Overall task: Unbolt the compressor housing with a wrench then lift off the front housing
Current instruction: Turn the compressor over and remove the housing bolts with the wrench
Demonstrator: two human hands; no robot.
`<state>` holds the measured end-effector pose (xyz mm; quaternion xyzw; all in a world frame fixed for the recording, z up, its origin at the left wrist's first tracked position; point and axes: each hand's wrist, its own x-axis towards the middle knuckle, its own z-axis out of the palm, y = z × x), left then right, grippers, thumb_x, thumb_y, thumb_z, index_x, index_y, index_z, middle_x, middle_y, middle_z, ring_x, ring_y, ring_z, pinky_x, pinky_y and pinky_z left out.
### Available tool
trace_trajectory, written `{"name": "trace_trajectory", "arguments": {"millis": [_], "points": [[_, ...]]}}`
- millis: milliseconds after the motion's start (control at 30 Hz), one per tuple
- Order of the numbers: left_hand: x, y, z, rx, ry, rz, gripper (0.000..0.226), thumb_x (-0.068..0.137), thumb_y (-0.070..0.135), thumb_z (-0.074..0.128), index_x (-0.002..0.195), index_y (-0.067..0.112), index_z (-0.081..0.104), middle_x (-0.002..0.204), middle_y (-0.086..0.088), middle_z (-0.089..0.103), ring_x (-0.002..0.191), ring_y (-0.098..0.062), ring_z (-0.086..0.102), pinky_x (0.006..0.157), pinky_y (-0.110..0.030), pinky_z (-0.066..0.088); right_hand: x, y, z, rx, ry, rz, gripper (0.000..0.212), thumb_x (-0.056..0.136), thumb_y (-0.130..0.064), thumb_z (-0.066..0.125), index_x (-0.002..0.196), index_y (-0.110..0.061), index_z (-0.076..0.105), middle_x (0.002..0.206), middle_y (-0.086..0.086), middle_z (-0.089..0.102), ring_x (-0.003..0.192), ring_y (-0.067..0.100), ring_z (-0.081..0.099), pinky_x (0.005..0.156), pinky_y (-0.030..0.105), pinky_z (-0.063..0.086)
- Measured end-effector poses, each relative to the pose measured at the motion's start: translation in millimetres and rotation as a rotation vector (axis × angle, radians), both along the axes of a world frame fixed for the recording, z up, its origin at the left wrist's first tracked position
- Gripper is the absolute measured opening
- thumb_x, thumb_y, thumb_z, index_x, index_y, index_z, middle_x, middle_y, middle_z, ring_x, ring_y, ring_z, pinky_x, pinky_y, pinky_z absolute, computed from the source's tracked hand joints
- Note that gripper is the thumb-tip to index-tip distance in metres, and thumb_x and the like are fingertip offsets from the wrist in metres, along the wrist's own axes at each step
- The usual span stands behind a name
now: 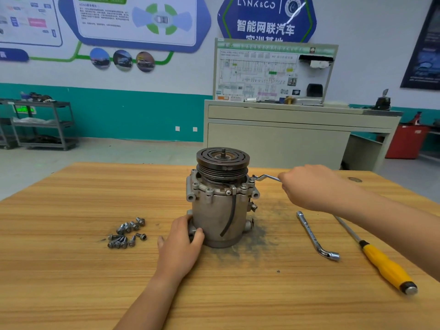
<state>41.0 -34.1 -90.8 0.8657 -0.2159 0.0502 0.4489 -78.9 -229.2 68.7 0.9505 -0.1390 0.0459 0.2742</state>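
A grey compressor (pixel 220 210) stands upright on the wooden table (pixel 71 270), its dark grooved pulley (pixel 222 160) on top. Bolts ring the flange of the front housing (pixel 214 188) below the pulley. My right hand (pixel 309 186) grips the handle of a slim silver wrench (pixel 265 178); the wrench head sits on a bolt at the flange's right side. My left hand (pixel 183 244) holds the compressor's lower left side, thumb against the body. A black cable hangs down the front of the body.
Several loose bolts (pixel 127 232) lie in a heap left of the compressor. An L-shaped socket wrench (pixel 314 235) and a yellow-handled screwdriver (pixel 383 265) lie to the right. Dark grime stains the wood around the base. A cabinet and shelving stand beyond the table.
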Motion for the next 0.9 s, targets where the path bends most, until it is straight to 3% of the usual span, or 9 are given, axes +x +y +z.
{"name": "trace_trajectory", "arguments": {"millis": [133, 300, 433, 667, 733, 900], "points": [[0.1, -0.4, 0.2, -0.001, -0.005, 0.002, 0.041, 0.092, 0.031, 0.049, 0.131, 0.021, 0.042, 0.129, 0.007, 0.047, 0.121, -0.011, 0.043, 0.11, -0.051, 0.02, -3.0, 5.4, 0.6, -0.087, -0.001, 0.011, 0.02, 0.092, -0.007, 0.037, 0.101, -0.016, 0.052, 0.06, -0.005, 0.037, 0.049, 0.009, 0.033, 0.041, 0.022, 0.023], [1.6, 0.5, -0.8, -0.014, -0.013, -0.003, 0.039, 0.092, 0.031, 0.05, 0.129, 0.022, 0.043, 0.12, 0.012, 0.045, 0.118, -0.01, 0.046, 0.11, -0.049, 0.02, -5.7, 2.3, 1.4, -0.038, -0.066, -0.024, 0.018, 0.096, -0.017, 0.038, 0.106, -0.018, 0.053, 0.062, -0.005, 0.04, 0.052, 0.008, 0.037, 0.042, 0.022, 0.026], [2.3, -0.4, -2.1, -0.015, -0.016, -0.011, 0.039, 0.091, 0.032, 0.05, 0.128, 0.023, 0.044, 0.112, 0.018, 0.039, 0.115, -0.01, 0.047, 0.109, -0.05, 0.02, -5.9, 6.2, 2.9, -0.026, 0.0, -0.01, 0.019, 0.096, -0.014, 0.039, 0.107, -0.017, 0.053, 0.063, -0.005, 0.039, 0.052, 0.008, 0.037, 0.043, 0.021, 0.028], [5.0, -1.1, -6.1, -0.027, -0.015, -0.001, 0.041, 0.091, 0.032, 0.05, 0.13, 0.022, 0.043, 0.121, 0.014, 0.044, 0.118, -0.01, 0.045, 0.11, -0.052, 0.019, -7.7, 33.1, 1.8, -0.286, 0.137, 0.038, 0.031, 0.09, 0.003, 0.044, 0.12, -0.003, 0.046, 0.059, 0.001, 0.029, 0.044, 0.013, 0.028, 0.036, 0.024, 0.022], [5.4, -1.5, -6.9, -0.026, -0.018, 0.002, 0.041, 0.091, 0.032, 0.05, 0.13, 0.022, 0.043, 0.125, 0.01, 0.046, 0.118, -0.011, 0.046, 0.109, -0.053, 0.019, -8.2, 30.8, -3.9, -0.307, 0.141, 0.045, 0.034, 0.091, 0.0, 0.043, 0.124, 0.001, 0.042, 0.059, 0.001, 0.03, 0.043, 0.013, 0.031, 0.035, 0.024, 0.025], [5.2, -1.0, -8.0, -0.012, -0.032, -0.001, 0.044, 0.091, 0.031, 0.051, 0.132, 0.021, 0.041, 0.129, 0.007, 0.046, 0.119, -0.012, 0.045, 0.109, -0.052, 0.02, -8.1, 6.4, -0.2, -0.241, 0.068, 0.062, 0.029, 0.096, -0.02, 0.03, 0.122, -0.013, 0.04, 0.056, -0.005, 0.037, 0.045, 0.01, 0.034, 0.039, 0.024, 0.023]]}}
